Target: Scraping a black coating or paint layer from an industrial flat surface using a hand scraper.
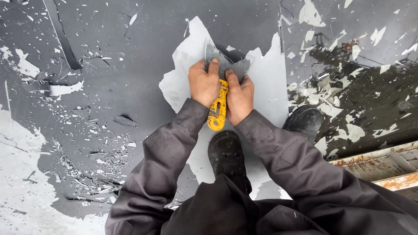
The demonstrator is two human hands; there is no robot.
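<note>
Head view shows your left hand (203, 83) and right hand (239, 98) both clamped on the yellow scraper (217, 109), its handle pointing back at you and blade forward under the grey paint flap (226, 64).

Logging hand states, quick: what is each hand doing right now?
Left hand: closed on the yellow-handled scraper, thumb pressing its blade.
Right hand: closed on the same scraper.

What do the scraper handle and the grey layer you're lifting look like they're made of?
Scraper handle: looks like moulded yellow plastic, scuffed, with a slot at the butt end. Grey layer: seems a thin matte coating or film, since it tears into curled flakes and leaves a smooth white surface beneath. Both hands, left and right, grip the scraper.
</note>
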